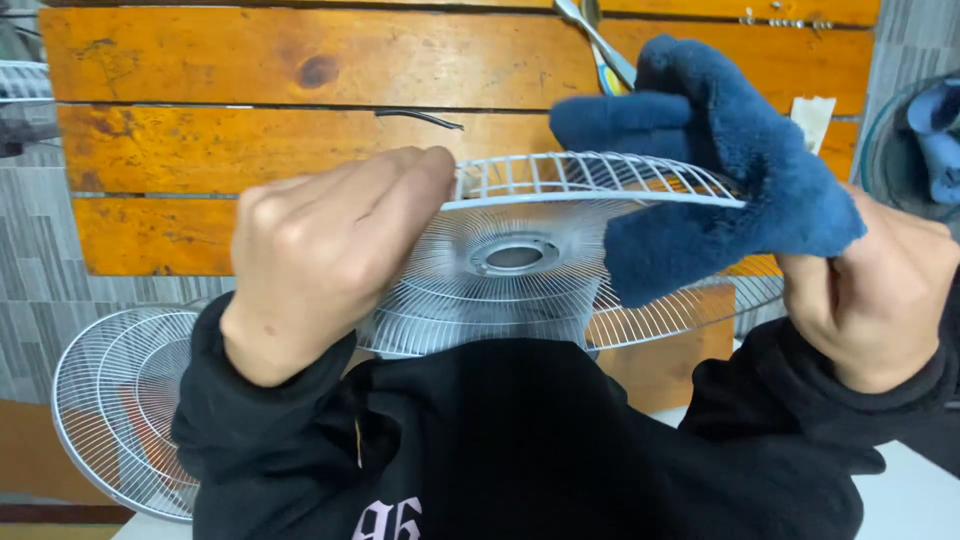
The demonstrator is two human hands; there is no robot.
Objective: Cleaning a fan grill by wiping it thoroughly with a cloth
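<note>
A white wire fan guard [520,255] is held up close to my chest, its round hub facing me. My left hand [320,250] grips the guard's rim on the left side, fingers curled over the wires. My right hand [875,295] holds a dark blue fluffy cloth [720,170] pressed over the guard's right rim, wrapped around the wires from both sides. My black sleeves and black top fill the lower part of the view.
A second white wire fan guard [115,410] lies at the lower left. An orange wooden plank top [300,60] spans the background, with a pair of metal scissors [600,45] on it. A basin with blue cloth [925,140] stands at the right edge.
</note>
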